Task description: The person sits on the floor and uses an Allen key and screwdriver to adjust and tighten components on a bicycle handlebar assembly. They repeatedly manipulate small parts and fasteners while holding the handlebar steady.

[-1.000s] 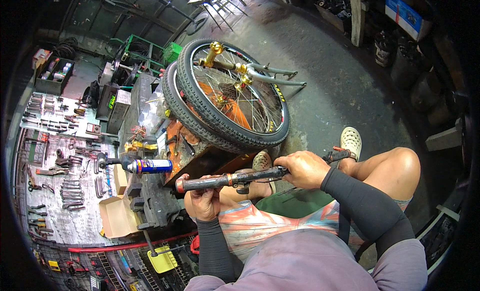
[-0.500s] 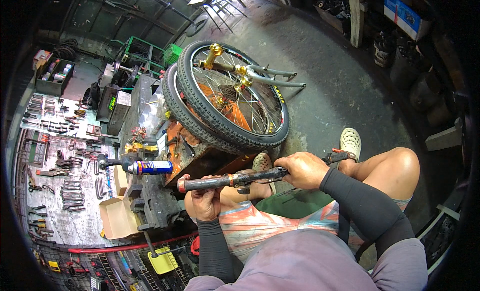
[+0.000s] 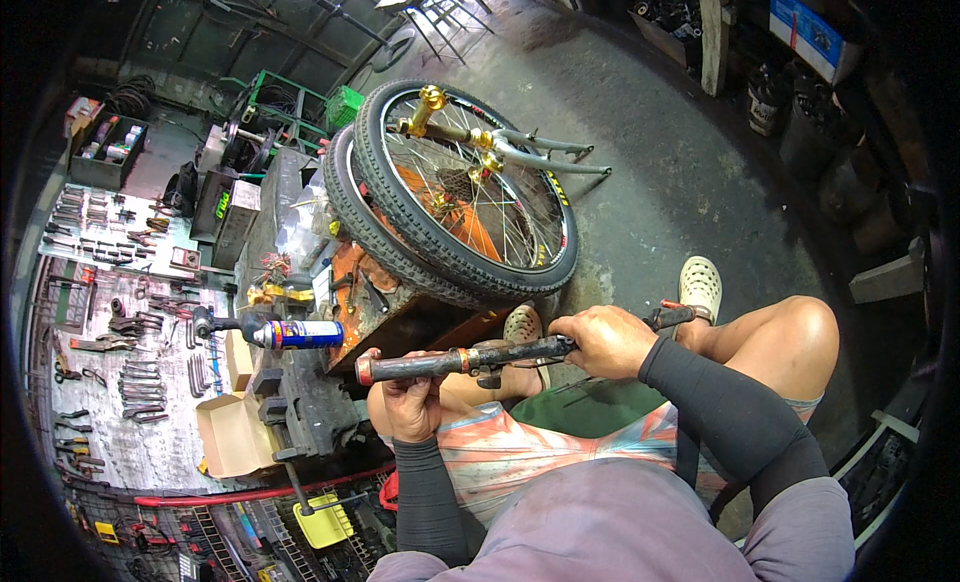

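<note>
A worn black bicycle handlebar [image 3: 447, 364] lies across above my lap, with a reddish cap on its left end and an orange-brown ring partway along. Small dark clamp or lever parts hang below it, too dark to make out. My left hand [image 3: 412, 407] supports the bar from beneath near the left end, fingertips curled up against it. Over the middle of the bar, my right hand [image 3: 608, 342] is wrapped with the thumb side toward the left. Beyond that hand the bar's far end shows a reddish lever, beside my right foot.
Two bicycle wheels [image 3: 365, 197] lean stacked on an orange-topped bench, a grey fork [image 3: 545, 160] with gold parts on top. A blue spray can [image 3: 305, 334] lies beside a vise [image 3: 300, 422] and an open cardboard box [image 3: 235, 437]. Hand tools [image 3: 145, 387] line the left board.
Almost nothing differs. Both hands keep their hold on the handlebar, and the bar has barely shifted.
</note>
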Demonstrator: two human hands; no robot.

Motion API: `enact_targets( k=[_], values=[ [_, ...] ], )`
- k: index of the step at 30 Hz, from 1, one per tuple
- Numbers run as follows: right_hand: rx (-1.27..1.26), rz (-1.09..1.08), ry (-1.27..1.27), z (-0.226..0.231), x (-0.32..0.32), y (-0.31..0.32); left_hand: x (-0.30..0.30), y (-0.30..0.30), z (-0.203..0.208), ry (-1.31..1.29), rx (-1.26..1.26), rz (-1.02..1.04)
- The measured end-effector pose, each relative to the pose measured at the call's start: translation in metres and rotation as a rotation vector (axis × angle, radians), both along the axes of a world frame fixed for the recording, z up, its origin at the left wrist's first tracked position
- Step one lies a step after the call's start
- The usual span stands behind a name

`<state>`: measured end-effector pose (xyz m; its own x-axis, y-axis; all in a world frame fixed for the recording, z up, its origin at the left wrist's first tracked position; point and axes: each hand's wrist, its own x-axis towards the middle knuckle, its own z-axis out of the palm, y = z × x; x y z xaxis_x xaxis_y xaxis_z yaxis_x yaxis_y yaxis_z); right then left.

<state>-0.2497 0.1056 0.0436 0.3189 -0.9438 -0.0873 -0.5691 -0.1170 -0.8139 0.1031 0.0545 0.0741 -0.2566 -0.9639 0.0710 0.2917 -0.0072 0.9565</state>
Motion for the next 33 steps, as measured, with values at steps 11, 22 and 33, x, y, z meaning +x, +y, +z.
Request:
enact_targets(
  k=[11, 22, 33],
  values=[
    [-0.006, 0.004, 0.001, -0.002, 0.001, 0.001, 0.002, 0.001, -0.002, -0.001, -0.014, -0.012],
    [-0.038, -0.013, 0.014, -0.056, 0.010, 0.000, -0.050, 0.016, 0.006, -0.472, -0.295, -0.265],
    [0.046, -0.073, 0.218, -0.053, 0.004, -0.012, -0.106, 0.031, -0.025, -0.509, -0.103, -0.123]
  ],
)
